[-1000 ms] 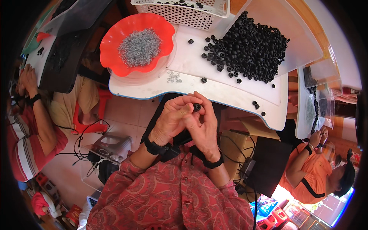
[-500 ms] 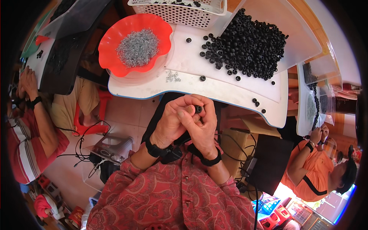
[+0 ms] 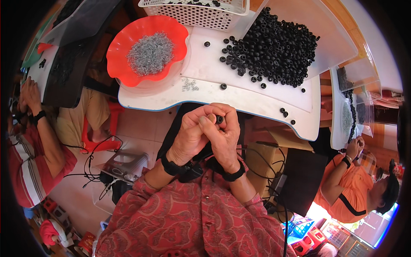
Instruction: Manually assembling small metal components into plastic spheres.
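My left hand (image 3: 189,135) and my right hand (image 3: 224,139) meet just off the table's front edge, fingers closed together. Pinched between their fingertips is a small black ring-shaped part (image 3: 219,119), its hole facing up. The fingers cover most of it, and whether a smaller piece is in there too is hidden. Beyond my hands, a large heap of similar black parts (image 3: 278,49) spills from a tilted clear bin (image 3: 332,40). A red wavy-rimmed bowl (image 3: 116,60) at the left holds a mound of tiny translucent pieces (image 3: 150,53).
Several loose black parts and a patch of translucent pieces (image 3: 189,85) lie on the white table (image 3: 205,97). A white perforated basket (image 3: 201,17) stands at the back. Cables and a cardboard box (image 3: 259,165) are at my right. Other people work at tables on both sides.
My hands have drawn slightly closer together, and my thumbs have shifted up against the black part, covering more of it. The whole view has slid a little.
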### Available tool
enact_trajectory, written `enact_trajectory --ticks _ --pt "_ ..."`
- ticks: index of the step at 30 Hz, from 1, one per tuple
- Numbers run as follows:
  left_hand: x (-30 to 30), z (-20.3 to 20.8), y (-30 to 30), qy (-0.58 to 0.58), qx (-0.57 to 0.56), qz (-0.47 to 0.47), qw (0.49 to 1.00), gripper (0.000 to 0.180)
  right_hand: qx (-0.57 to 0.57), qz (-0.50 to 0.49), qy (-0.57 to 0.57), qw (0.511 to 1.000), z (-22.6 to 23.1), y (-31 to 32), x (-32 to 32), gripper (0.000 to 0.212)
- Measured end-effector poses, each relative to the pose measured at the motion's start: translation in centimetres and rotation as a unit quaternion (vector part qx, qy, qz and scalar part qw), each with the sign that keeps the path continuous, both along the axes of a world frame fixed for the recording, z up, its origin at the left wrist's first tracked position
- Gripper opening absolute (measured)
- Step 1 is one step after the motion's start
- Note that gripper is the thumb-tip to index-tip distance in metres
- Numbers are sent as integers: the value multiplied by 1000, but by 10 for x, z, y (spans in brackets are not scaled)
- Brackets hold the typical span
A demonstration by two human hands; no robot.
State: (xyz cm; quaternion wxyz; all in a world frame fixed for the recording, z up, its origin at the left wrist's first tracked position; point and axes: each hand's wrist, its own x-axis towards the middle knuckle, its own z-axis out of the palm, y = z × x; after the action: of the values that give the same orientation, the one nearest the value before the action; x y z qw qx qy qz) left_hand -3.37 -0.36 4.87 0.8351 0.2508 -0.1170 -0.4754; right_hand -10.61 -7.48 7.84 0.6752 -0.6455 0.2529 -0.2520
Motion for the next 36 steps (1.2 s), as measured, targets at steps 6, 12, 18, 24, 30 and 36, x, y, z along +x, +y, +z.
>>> enact_trajectory --ticks 6,12,18,24,30,36 --pt "13 -2 4 71 -46 -39 996 26 -125 5 -16 992 0 -2 3 53" --pt "17 -7 4 55 -57 -16 997 28 -77 33 -74 994 -7 -6 -6 52" --pt "14 -4 5 7 -32 -16 999 33 -22 3 -61 998 -7 4 -4 48" --pt "13 -10 7 31 -55 -13 998 32 -125 27 -51 990 -6 -4 -3 42" --pt "11 -10 4 -8 -35 7 999 31 -1 41 -81 996 -4 -6 -8 43" --pt "11 -6 5 -22 -3 -5 1000 33 -33 15 -70 997 -2 -8 -11 42"
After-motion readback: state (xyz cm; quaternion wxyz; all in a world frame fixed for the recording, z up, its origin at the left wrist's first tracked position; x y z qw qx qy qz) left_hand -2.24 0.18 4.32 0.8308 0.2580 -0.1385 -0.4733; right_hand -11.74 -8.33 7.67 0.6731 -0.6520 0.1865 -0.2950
